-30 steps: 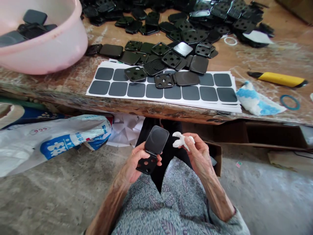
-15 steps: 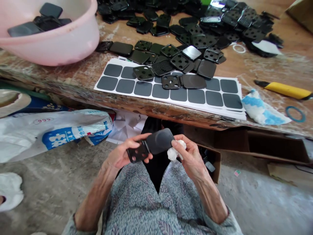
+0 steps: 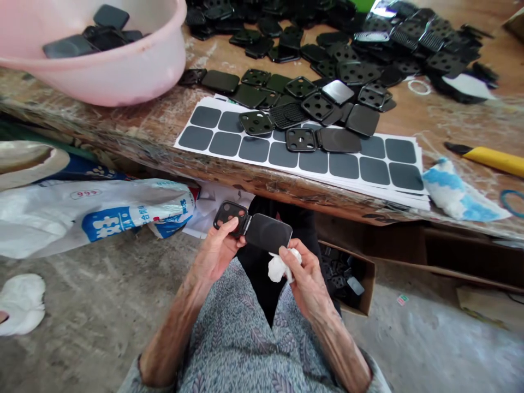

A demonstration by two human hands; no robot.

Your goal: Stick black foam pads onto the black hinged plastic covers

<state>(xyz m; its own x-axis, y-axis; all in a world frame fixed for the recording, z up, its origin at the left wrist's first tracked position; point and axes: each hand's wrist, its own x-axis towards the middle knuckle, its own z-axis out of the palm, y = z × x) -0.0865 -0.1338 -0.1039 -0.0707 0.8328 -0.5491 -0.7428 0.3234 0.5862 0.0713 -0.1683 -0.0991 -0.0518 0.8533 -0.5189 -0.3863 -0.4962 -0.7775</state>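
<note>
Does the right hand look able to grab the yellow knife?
Probably not just now: the right hand is holding a white tissue to a black hinged case, and the yellow knife lies far off on the wooden table.

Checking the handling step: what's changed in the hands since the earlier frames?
The hinged black piece turned about a quarter-turn clockwise, panel up to panel pointing right, held in the left hand. The right hand brought the white cloth from beside the panel to its lower edge. Nothing was let go. The sheets and basin stayed put, apart from camera shift.
</note>
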